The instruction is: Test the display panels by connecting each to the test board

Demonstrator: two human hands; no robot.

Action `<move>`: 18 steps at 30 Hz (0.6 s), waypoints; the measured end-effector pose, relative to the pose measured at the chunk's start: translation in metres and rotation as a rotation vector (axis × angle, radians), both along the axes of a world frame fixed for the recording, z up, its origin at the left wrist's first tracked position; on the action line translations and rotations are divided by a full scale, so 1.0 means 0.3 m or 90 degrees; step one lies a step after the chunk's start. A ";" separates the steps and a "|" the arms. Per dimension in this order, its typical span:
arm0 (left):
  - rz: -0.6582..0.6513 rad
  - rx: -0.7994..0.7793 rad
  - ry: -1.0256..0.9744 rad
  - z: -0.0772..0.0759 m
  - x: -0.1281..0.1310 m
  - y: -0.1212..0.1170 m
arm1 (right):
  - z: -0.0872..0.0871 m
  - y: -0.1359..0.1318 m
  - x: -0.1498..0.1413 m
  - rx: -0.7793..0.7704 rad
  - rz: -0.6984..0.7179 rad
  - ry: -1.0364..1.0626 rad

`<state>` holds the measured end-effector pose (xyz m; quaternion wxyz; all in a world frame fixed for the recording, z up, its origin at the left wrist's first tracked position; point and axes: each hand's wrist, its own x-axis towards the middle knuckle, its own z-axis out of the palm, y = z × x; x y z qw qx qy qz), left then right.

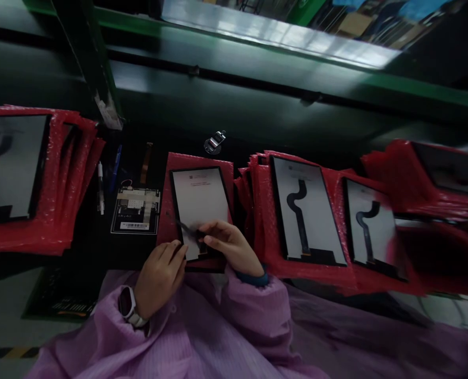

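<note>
Dark workbench point(133, 248), green post point(86, 52) at upper left. At frame centre lies one display panel point(200, 197), on red wrap point(163, 210). The right hand point(230, 243) narrowly pinches one blurred dark strip point(187, 228); the left hand point(161, 273) touches the panel's lower-left edge, grip unclear to me. I judge a light pinch and steadied panel best. Left of centre: two pens point(100, 187), one circuit board point(135, 210), one loose ribbon point(145, 166).

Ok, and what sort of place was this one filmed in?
Most likely an electronics assembly or repair workshop: flat display panels with ribbon cables lie on red bubble wrap, and a barcode-labelled electronic module sits on the dark bench.
</note>
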<state>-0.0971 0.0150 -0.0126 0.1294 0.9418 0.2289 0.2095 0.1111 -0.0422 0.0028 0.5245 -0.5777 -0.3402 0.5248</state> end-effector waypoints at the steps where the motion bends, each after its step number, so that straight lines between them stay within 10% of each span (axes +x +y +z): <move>1: 0.002 0.005 -0.001 0.000 0.002 0.000 | -0.011 0.005 0.000 0.010 -0.032 -0.006; 18: -0.026 0.067 0.102 0.023 0.044 0.013 | -0.101 0.085 -0.043 -0.006 -0.247 -0.670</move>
